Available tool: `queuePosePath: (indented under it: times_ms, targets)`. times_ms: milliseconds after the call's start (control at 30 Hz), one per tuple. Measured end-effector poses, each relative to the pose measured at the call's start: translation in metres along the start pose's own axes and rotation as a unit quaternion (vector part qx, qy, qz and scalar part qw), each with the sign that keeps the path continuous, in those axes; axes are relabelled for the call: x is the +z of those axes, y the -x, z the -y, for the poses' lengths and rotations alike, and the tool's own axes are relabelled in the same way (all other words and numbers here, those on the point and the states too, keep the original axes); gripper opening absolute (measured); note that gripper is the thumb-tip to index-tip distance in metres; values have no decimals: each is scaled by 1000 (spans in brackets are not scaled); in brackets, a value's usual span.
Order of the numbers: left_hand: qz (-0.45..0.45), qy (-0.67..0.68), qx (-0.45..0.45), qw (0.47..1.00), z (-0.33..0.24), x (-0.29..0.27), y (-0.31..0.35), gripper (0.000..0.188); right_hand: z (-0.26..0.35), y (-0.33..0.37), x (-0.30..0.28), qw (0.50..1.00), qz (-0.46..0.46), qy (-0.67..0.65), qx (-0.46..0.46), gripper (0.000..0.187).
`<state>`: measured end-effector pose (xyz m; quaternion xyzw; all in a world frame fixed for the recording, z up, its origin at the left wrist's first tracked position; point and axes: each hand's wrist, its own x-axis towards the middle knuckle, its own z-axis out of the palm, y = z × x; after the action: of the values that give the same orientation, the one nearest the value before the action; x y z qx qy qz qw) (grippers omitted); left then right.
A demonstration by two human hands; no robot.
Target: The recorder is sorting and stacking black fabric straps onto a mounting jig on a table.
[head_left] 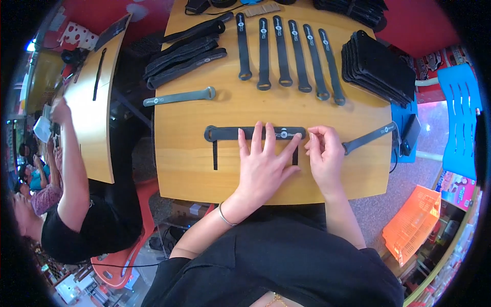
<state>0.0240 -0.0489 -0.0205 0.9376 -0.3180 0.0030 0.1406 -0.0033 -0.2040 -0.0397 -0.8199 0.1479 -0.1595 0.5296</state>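
Head: splayed left hand (263, 173) on strap (229, 133)

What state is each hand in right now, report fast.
Left hand: open, fingers spread over the dark strap.
Right hand: fingers curled in by the strap's right end; whether it grips anything cannot be told.

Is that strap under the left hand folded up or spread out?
Spread out: the strap lies straight on the table, fingers of the left hand across it.

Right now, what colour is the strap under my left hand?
The strap is dark grey with white print, seen in the head view.
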Motion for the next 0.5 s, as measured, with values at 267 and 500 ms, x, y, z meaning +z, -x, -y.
queuePosePath:
  times_ms: [267, 500]
  targets:
    - [7, 3, -5, 1000, -3, -5, -2, 60, 10, 10, -4, 982, 40, 134, -125, 19]
    - [-21, 50, 16, 998, 19, -18, 18, 65, 11, 14, -9, 966, 45, 191, -169, 25]
